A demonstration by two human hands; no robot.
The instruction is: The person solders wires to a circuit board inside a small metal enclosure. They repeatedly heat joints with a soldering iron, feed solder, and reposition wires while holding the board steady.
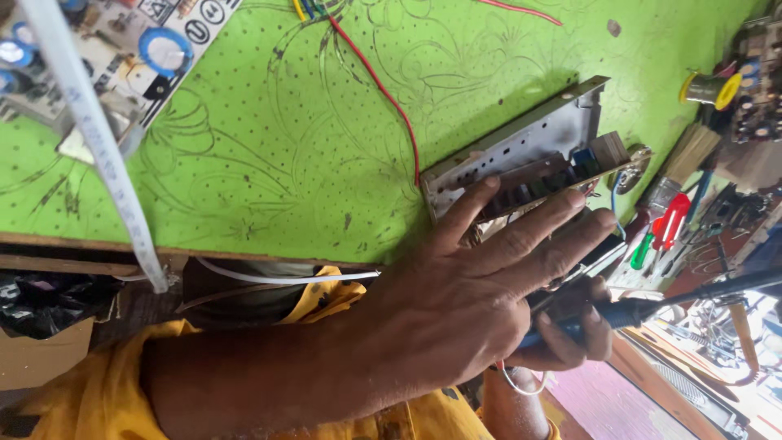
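Left hand (464, 285) spread over metal chassis (521, 151) at green bench (244, 163) near edge, gripping nothing. Right hand (570, 330) closed round soldering iron (652, 305), just below chassis, nearer.

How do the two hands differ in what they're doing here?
The left hand lies spread, fingers stretched flat onto the metal chassis with its circuit board; the right hand is curled shut around a blue-handled soldering iron. The left hand shows in full, its back to the camera; the right hand is mostly hidden beneath it. Both are bare and meet at the chassis edge.
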